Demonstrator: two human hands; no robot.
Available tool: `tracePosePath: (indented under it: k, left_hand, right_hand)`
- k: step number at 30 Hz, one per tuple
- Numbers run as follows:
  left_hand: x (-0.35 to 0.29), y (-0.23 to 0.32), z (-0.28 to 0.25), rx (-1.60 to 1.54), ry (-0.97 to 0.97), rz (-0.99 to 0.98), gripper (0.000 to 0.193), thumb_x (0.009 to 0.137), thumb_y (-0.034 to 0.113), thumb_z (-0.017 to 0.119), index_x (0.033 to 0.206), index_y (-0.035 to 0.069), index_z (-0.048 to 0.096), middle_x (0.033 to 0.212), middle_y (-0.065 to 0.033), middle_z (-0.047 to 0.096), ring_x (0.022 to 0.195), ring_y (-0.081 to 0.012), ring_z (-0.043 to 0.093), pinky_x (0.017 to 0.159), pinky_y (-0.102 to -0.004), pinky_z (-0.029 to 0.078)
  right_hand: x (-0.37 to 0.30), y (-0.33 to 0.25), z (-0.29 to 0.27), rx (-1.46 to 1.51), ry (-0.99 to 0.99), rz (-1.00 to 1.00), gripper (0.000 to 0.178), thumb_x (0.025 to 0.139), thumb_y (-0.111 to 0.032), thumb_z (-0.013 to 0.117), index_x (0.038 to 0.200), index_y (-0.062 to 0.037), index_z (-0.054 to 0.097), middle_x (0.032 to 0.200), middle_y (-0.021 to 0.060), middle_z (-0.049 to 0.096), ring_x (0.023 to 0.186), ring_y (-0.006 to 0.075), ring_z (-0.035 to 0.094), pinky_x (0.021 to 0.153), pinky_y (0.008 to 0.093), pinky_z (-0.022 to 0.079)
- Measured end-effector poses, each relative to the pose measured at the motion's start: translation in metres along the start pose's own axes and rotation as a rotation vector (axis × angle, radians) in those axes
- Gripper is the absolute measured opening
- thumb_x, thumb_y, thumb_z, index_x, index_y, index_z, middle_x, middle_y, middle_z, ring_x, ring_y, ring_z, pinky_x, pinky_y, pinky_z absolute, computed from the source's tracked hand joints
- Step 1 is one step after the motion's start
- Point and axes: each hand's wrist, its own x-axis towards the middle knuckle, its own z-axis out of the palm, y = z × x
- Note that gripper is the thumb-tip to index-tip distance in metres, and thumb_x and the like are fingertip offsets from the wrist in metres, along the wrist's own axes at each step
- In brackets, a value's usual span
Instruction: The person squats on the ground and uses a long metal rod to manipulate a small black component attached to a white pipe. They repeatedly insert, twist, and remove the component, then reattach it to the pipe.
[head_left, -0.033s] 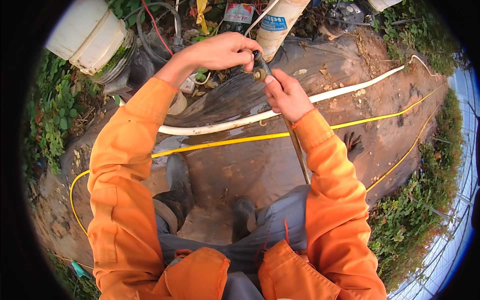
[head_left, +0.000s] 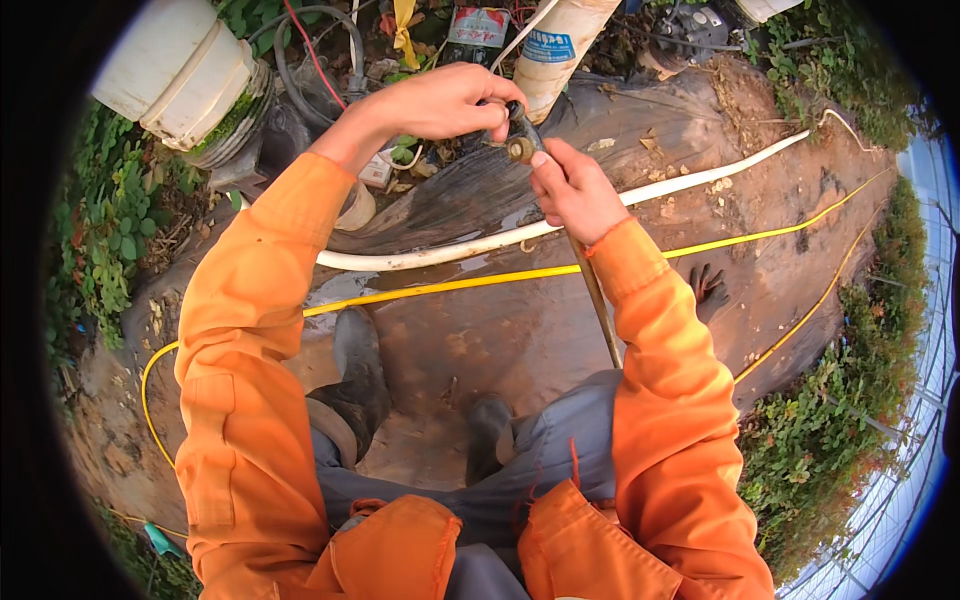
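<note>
— Brass fitting (head_left: 520, 150), looks like, pinched by the right hand (head_left: 575, 190) atop a thin rod (head_left: 597, 300).
— And the left hand (head_left: 450, 100)?
— Curled shut round its dark upper end (head_left: 512, 110) — above the white pipe (head_left: 440, 255) and yellow hose (head_left: 480, 283).

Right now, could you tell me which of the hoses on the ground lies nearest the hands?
The white hose: it curves just under the right hand, thicker and paler than the thin yellow hose behind it.

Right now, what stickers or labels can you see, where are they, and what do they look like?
Bottle label: top middle, on a dark bottle, rectangle, red and white.
Pipe label: right beside it, wrapped round a white pipe above the hands, blue and white.
No screens or signs in view.
</note>
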Motion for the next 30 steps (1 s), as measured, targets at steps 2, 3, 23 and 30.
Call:
tracePosePath:
  k: [2, 3, 23, 30]
  left_hand:
    - [0.001, 0.004, -0.007, 0.084, -0.026, 0.031, 0.040, 0.086, 0.013, 0.047, 0.122, 0.000, 0.059, 0.082, -0.0023, 0.068, 0.074, -0.0098, 0.059, 0.069, -0.0277, 0.047]
    - [0.002, 0.007, -0.007, 0.134, -0.026, 0.054, 0.040, 0.085, 0.014, 0.049, 0.121, 0.000, 0.059, 0.084, -0.0046, 0.070, 0.075, -0.0110, 0.062, 0.069, -0.0287, 0.049]
    - [-0.003, 0.012, -0.001, 0.342, 0.086, 0.180, 0.025, 0.086, 0.010, 0.050, 0.105, -0.001, 0.063, 0.064, -0.0115, 0.061, 0.056, -0.0175, 0.056, 0.058, -0.0309, 0.046]
    - [-0.011, 0.001, 0.001, -0.083, 0.031, 0.082, 0.029, 0.091, 0.010, 0.046, 0.116, 0.002, 0.061, 0.080, 0.0015, 0.065, 0.057, -0.0049, 0.048, 0.053, -0.0237, 0.039]
  right_hand:
    - [0.000, 0.001, 0.000, -0.041, 0.014, -0.020, 0.019, 0.098, -0.023, 0.051, 0.091, -0.0054, 0.052, 0.067, -0.0007, 0.049, 0.055, 0.0091, 0.046, 0.049, 0.0276, 0.040]
    - [0.000, 0.002, 0.000, -0.061, 0.022, -0.030, 0.019, 0.098, -0.023, 0.051, 0.092, -0.0054, 0.052, 0.067, -0.0008, 0.049, 0.055, 0.0092, 0.046, 0.049, 0.0277, 0.040]
    - [-0.005, 0.000, 0.003, 0.021, -0.057, -0.017, 0.019, 0.098, -0.022, 0.052, 0.090, -0.0047, 0.051, 0.066, -0.0007, 0.049, 0.054, 0.0090, 0.046, 0.050, 0.0279, 0.040]
    - [-0.004, 0.001, 0.004, -0.139, -0.005, -0.103, 0.021, 0.098, -0.024, 0.051, 0.089, -0.0045, 0.051, 0.065, 0.0014, 0.051, 0.056, 0.0127, 0.049, 0.053, 0.0304, 0.042]
